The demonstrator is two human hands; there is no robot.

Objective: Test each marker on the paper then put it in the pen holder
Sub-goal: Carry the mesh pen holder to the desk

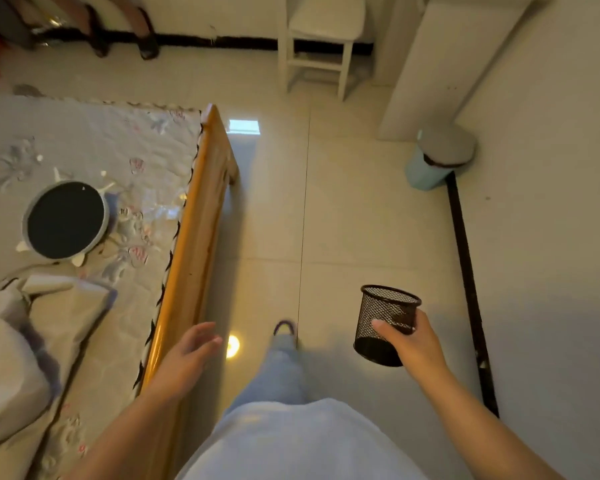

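The right hand (pixel 407 337) is gripping the holder (pixel 385 323), a black mesh cup, with the thumb across its near wall and the fingers wrapping behind, and is carrying it tilted above the floor (pixel 343 209) at the person's right side. The left hand (pixel 191 346) is hanging with loose, spread fingers and holding nothing, just beside the wooden bed rail (pixel 196 244). Through the mesh the holder is looking empty, though blur at the rim is making that hard to confirm. No marker and no paper are showing anywhere in view, so the task is probably sitting at its very start: nothing is tested, nothing is stowed, and the person is likely walking the holder to wherever the work will happen, one foot (pixel 284 329) stepping forward on the tiles. Further out, a round black disc (pixel 65 220) is lying on the quilt (pixel 84 140) of the bed, a white chair (pixel 321 46) is standing by the far wall, and a pale blue bin (pixel 437 161) is sitting near the right wall.
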